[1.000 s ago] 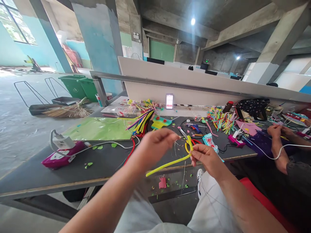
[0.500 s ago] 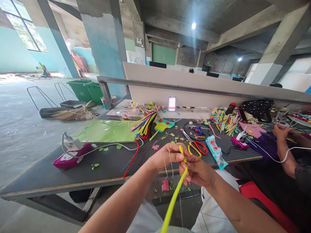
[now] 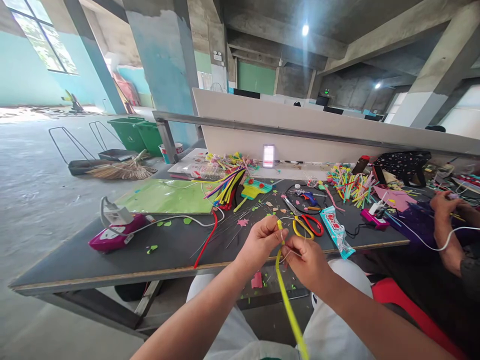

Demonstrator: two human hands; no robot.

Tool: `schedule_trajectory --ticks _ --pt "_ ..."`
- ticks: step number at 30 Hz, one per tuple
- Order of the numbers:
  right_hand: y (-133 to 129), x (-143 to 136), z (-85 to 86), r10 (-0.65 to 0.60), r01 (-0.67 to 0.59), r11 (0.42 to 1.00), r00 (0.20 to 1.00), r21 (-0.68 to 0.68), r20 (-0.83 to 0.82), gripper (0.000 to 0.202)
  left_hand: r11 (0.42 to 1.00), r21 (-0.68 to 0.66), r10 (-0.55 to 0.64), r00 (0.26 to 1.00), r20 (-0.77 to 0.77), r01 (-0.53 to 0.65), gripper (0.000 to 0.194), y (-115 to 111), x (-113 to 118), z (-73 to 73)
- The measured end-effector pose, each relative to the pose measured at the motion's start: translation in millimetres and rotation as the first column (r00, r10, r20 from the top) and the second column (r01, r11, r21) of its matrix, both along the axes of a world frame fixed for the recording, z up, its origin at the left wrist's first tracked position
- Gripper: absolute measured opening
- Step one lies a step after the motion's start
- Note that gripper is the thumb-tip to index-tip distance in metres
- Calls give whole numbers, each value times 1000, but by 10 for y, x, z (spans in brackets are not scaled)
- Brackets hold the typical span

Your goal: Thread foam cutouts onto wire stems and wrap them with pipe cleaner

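Observation:
My left hand (image 3: pixel 262 241) pinches the upper end of a yellow pipe cleaner (image 3: pixel 287 302) above my lap. The long lower part of the pipe cleaner hangs down between my forearms, its end blurred. Beside it, my right hand (image 3: pixel 308 261) is closed with thumb and forefinger on a thin pale thread (image 3: pixel 293 251) that runs near the pipe cleaner. How the thread passes around the stem is too fine to tell. Just beyond my hands lie scissors (image 3: pixel 313 226) with red and yellow handles and a blue snack wrapper (image 3: pixel 335 231).
Bundles of colored pipe cleaners (image 3: pixel 228 190), a yellow-and-teal craft piece (image 3: pixel 255 189), a blue glue gun (image 3: pixel 309 197) and a green sheet (image 3: pixel 168 196) lie on the dark table (image 3: pixel 165 260). Magenta power strips (image 3: pixel 119 235) sit with white cables. At right, a co-worker's hands (image 3: pixel 446 202) are busy.
My right hand has drawn slightly away from the left, with the thread now between its fingers. The hanging pipe cleaner has swung to the right. My view has shifted a little.

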State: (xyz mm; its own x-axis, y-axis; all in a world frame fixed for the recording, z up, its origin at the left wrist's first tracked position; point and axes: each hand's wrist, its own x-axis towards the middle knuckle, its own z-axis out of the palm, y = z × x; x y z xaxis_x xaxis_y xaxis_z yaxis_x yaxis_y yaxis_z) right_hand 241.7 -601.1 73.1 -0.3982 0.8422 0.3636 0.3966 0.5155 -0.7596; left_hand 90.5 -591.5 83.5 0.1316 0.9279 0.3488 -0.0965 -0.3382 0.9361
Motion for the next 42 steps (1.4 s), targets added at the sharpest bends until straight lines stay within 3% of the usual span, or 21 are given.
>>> schedule_trajectory --ticks 3,5,6,8,10,12,14,17,21,23,28,31,35,37,40,42 --pt "-24 -12 -99 -171 108 922 975 373 141 14 995 -17 102 995 -1 -102 39 -31 66 -50" --pt "-21 -15 -158 -223 135 878 964 460 142 13 991 -53 122 992 15 -121 38 -47 93 -94" --pt "-16 -13 -173 -221 146 883 968 447 120 13 991 -78 111 993 35 -108 38 -52 96 -114" --pt "-4 -1 -166 -143 126 952 989 280 40 15 990 -139 47 994 102 -33 36 -54 77 -140" --pt "5 23 -131 2 -7 999 995 -48 -98 22 981 -180 -38 983 179 70 33 -54 37 -142" --pt "10 49 -104 82 -190 921 948 -341 -307 28 972 -188 -98 968 233 144 31 -58 -7 -127" --pt "15 69 -110 50 -321 817 868 -480 -495 26 963 -186 -142 956 256 193 31 -66 -40 -110" --pt "34 80 -172 13 -463 694 774 -551 -634 20 940 -215 -208 944 258 266 33 -76 -61 -108" --pt "73 84 -252 94 -650 514 691 -559 -717 19 930 -222 -233 938 257 292 32 -82 -67 -129" --pt "81 85 -269 124 -680 476 680 -558 -723 20 924 -208 -262 927 268 321 31 -91 -66 -136" --pt "45 45 -280 103 -597 599 719 -534 -688 18 921 -189 -287 921 262 341 27 -137 -70 -133" --pt "11 19 -279 82 -562 623 739 -545 -669 18 944 -174 -239 943 234 282 29 -164 -79 -107" --pt "-19 47 -236 -74 -324 798 784 -508 -617 21 968 -184 -128 969 210 167 30 -178 -66 -102" --pt "-40 66 -189 -71 -239 861 819 -450 -570 23 976 -199 -43 976 212 87 31 -175 -34 -141" --pt "-76 56 -121 12 -176 903 923 -393 -384 27 969 -244 30 969 243 31 33 -177 41 -227" --pt "-96 29 -110 -1 -56 944 985 -324 -173 27 958 -287 64 968 244 9 34 -191 96 -270"
